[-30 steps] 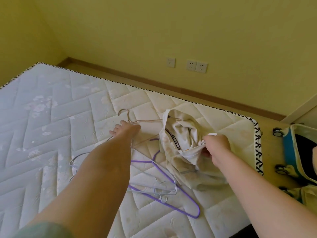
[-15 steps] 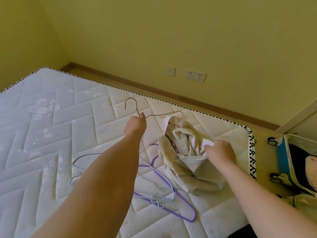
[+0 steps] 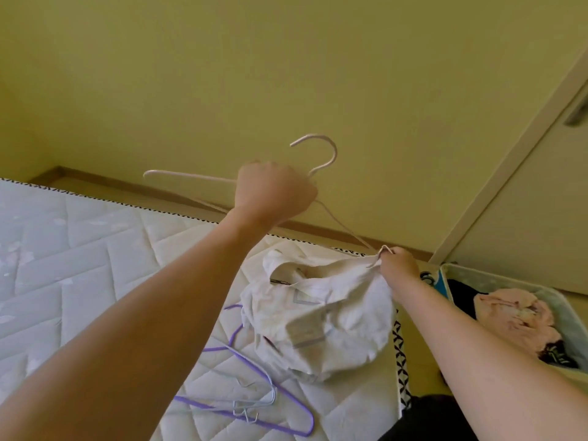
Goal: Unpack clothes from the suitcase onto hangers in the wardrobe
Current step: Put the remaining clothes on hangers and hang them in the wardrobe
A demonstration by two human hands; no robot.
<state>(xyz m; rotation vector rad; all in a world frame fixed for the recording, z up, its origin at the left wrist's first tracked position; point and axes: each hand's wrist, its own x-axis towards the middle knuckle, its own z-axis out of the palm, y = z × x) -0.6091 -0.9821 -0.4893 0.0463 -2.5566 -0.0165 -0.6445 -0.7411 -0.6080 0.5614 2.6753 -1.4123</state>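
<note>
One pale pink hanger (image 3: 191,179) is up in the air, in front of the yellow wall (image 3: 318,74). The left hand (image 3: 273,192) grips it in a fist just under the hook. The hook points up and curls to the left. The hanger's long line runs from its upper left tip down to the right, and its right tip goes into one cream shirt (image 3: 321,316). The right hand (image 3: 397,262) pinches the shirt's edge at that tip and lifts it. The rest of the shirt lies crumpled near the right edge of the white mattress (image 3: 79,265). One purple hanger (image 3: 296,412) and at least one light blue hanger (image 3: 270,399) lie flat near the front. The left part of the mattress is wide and open. One open suitcase (image 3: 566,316) sits on the floor at the right, with a pink garment (image 3: 512,316) inside.
</note>
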